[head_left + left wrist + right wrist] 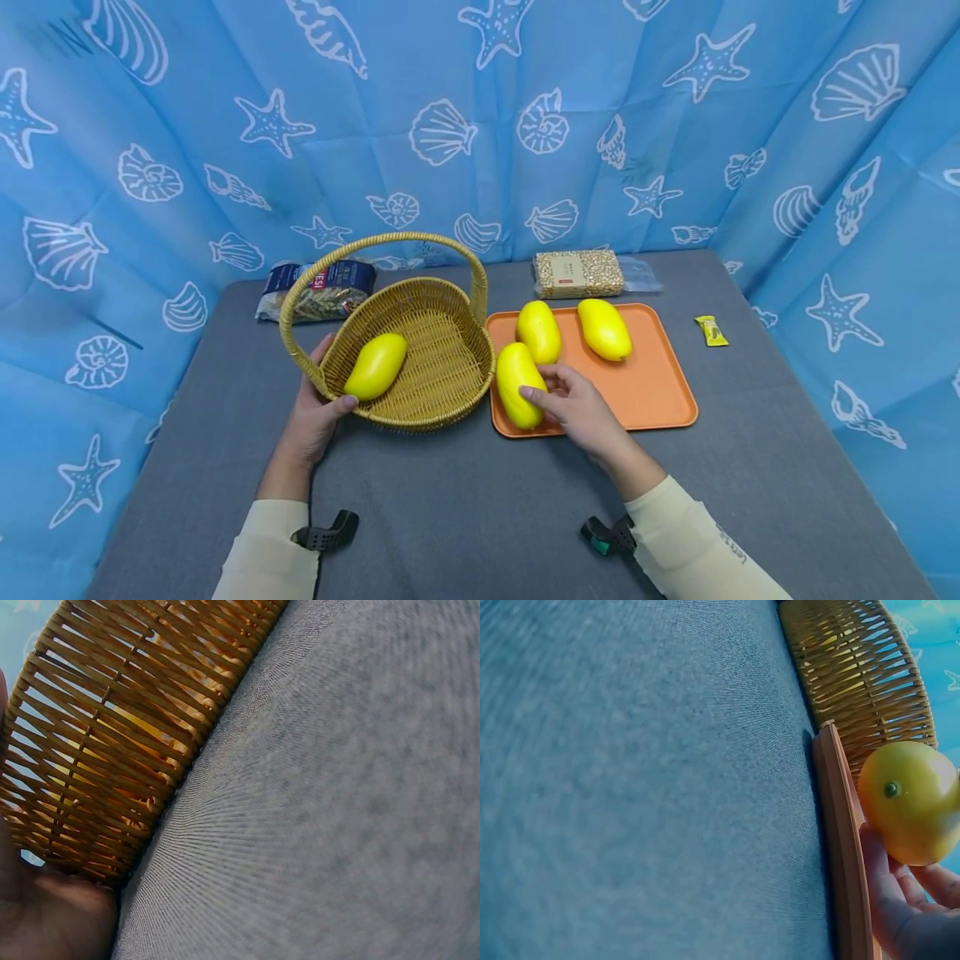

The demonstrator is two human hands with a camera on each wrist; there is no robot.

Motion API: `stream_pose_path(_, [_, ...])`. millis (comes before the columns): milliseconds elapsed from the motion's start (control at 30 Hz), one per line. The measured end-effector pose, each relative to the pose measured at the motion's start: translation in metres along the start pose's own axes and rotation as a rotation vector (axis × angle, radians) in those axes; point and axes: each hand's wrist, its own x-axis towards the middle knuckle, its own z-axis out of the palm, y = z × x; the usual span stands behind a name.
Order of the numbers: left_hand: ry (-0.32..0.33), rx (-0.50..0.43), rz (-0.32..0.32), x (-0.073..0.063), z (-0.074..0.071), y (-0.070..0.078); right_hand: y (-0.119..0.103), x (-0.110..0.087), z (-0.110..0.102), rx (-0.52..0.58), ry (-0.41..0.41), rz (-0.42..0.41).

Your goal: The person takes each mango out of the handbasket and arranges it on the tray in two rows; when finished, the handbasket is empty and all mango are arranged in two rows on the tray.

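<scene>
A wicker basket (438, 367) with a tall arched handle stands on the left half of the table, one yellow mango (377, 367) lying inside it. My left hand (313, 417) grips the basket's left side, thumb at the rim and fingers behind the wall. My right hand (573, 408) holds another mango (519, 385) between thumb and fingers, over the left end of an orange tray (652, 400). In the right wrist view the end of this held mango (907, 802) shows beside the tray's edge. Two more mangoes, one left (538, 332) and one right (604, 330), lie on the tray.
Behind the basket lies a bag of pasta (318, 290). A clear vacuum pack of pale grains (577, 275) sits behind the tray, and a small yellow wrapped packet (710, 331) lies to its right. A blue shell-patterned curtain (510, 167) surrounds the grey table (465, 517).
</scene>
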Motion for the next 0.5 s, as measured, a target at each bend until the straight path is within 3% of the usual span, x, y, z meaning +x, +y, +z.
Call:
stream_pose_path(233, [-0.003,-0.005,0.005,0.0002,-0.0013,-0.0016,0.0024,0.0061,0.0030,-0.017,-0.017,0.050])
stream_pose_path(500, [-0.015,-0.010,0.017,0.0004,-0.0013,-0.0022,-0.0005,0.0105,0.0053,-0.101,0.018,0.075])
